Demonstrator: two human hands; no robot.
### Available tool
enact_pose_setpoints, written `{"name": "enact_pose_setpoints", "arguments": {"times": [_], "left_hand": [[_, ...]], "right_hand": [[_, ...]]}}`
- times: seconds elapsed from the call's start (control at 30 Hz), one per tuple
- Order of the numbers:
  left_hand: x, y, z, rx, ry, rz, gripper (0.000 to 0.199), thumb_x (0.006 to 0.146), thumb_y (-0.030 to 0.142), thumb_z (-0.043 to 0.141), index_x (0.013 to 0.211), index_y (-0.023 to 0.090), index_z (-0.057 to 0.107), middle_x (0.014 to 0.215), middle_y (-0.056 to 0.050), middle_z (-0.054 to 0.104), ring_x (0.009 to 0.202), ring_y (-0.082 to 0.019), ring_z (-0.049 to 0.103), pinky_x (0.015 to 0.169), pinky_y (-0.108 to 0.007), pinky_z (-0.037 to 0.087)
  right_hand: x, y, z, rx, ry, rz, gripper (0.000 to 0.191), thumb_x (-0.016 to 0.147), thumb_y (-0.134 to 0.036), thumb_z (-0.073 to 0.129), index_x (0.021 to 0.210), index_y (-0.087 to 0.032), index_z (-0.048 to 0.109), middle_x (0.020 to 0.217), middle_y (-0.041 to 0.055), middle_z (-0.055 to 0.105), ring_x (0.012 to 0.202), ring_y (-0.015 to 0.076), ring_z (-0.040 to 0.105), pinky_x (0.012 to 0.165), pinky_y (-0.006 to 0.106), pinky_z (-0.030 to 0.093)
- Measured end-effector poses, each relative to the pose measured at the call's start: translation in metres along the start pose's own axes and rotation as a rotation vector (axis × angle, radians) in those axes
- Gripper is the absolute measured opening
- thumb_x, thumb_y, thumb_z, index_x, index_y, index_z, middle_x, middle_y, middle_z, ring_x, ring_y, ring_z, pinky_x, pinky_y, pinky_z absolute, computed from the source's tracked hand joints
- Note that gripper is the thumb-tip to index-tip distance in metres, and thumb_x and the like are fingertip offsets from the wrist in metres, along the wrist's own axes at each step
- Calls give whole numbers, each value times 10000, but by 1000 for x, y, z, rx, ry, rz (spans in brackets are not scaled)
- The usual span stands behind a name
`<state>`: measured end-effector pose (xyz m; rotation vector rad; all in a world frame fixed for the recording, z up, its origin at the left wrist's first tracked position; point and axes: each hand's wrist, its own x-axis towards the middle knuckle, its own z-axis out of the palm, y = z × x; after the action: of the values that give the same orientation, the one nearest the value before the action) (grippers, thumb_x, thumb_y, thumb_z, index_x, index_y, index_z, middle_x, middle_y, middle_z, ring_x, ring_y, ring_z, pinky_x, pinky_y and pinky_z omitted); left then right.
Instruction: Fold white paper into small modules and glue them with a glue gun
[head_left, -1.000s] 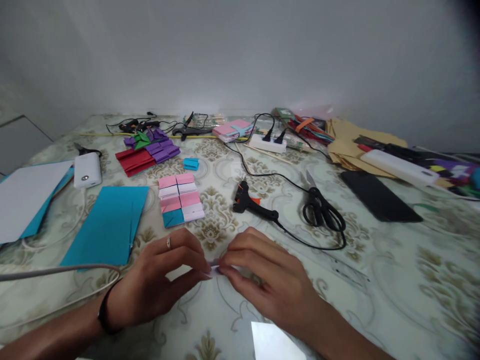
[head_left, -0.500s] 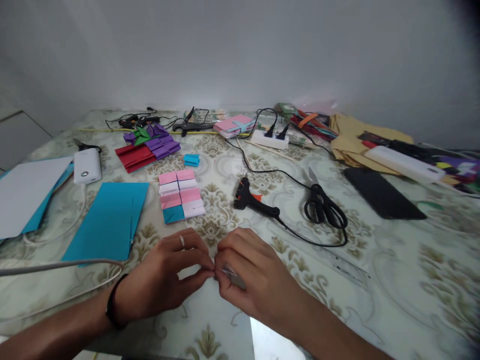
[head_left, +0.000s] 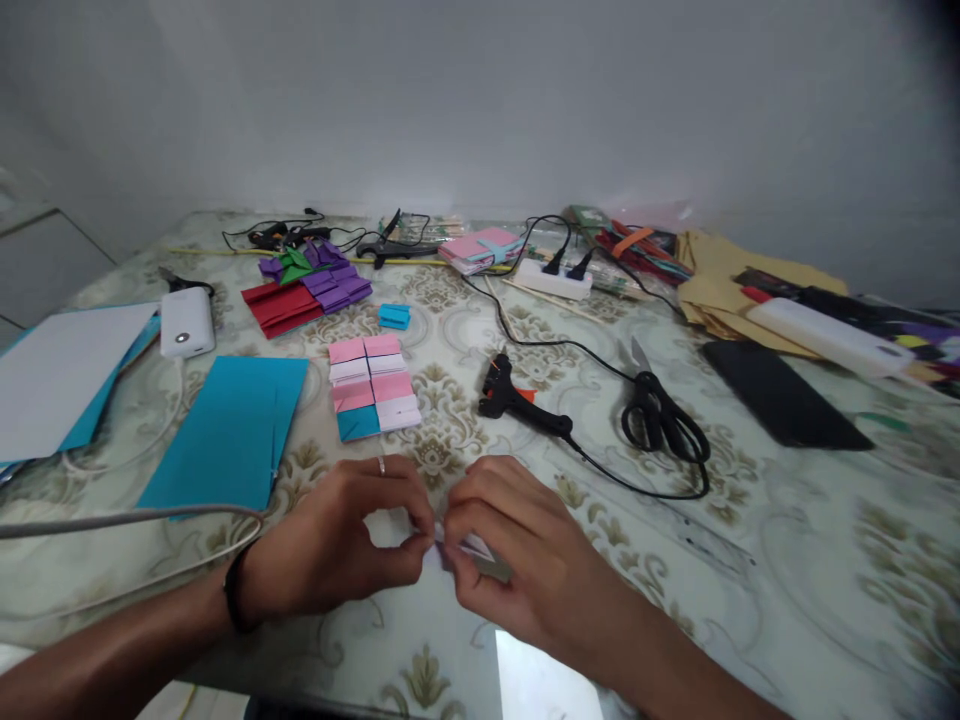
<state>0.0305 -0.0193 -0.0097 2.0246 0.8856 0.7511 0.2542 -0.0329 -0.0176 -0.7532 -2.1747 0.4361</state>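
Observation:
A small piece of whitish folded paper (head_left: 476,546) is pinched between my two hands, mostly hidden by the fingers. My left hand (head_left: 352,535), with a ring and a dark wristband, closes thumb and index finger at the paper's left end. Curled round its other end, my right hand (head_left: 525,545) hides how far the paper reaches. Just beyond the hands lie pink, white and blue folded paper pieces (head_left: 373,385), set in a small block. A glue gun (head_left: 525,400) rests on its side past my right hand.
Black-handled scissors (head_left: 660,415) and a dark phone (head_left: 784,395) lie to the right. Blue paper sheets (head_left: 229,430) and a white power bank (head_left: 187,322) are on the left. A power strip (head_left: 555,280) with plugged cords stands behind; a clear ruler (head_left: 705,545) lies nearer.
My fingertips have drawn slightly apart, and more of the whitish paper shows between them. The whole view has shifted a little, with table things appearing further right.

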Motion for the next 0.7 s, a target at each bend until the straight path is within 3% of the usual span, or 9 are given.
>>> {"name": "enact_pose_setpoints", "arguments": {"times": [0.13,0.23,0.33,0.47,0.7], "left_hand": [[7,-9,-17,44,70,-125,211,774,-16,666,771,188,721,815,25,743,776,-133,688,760,-240,514],[9,-9,-25,7,87,-131,143,866,63,693,810,187,735,843,8,758,795,-141,691,761,-244,533],[6,-1,-19,-18,78,-28,90,951,152,728,894,202,776,888,-5,775,824,-150,721,770,-255,564],[-1,6,-2,25,25,100,124,923,116,773,988,221,790,957,-25,792,897,-178,748,818,-285,594],[-5,-2,7,153,71,115,163,934,64,681,914,225,701,909,-15,768,861,-190,732,771,-296,580]], "right_hand": [[1,3,-13,33,26,62,211,873,-3,578,852,-213,575,872,34,640,833,194,592,766,363,512],[1,5,-16,36,20,67,223,862,13,588,864,-210,585,875,30,643,832,192,589,777,369,510],[-1,5,-10,57,13,54,206,865,-3,617,871,-208,601,887,36,659,853,204,598,786,381,514],[-2,2,-1,90,9,73,200,874,-3,625,881,-203,614,892,33,664,853,199,612,781,365,524],[-2,2,-3,99,11,109,177,920,-43,632,954,-212,676,1058,65,648,974,208,655,843,347,575]]}}
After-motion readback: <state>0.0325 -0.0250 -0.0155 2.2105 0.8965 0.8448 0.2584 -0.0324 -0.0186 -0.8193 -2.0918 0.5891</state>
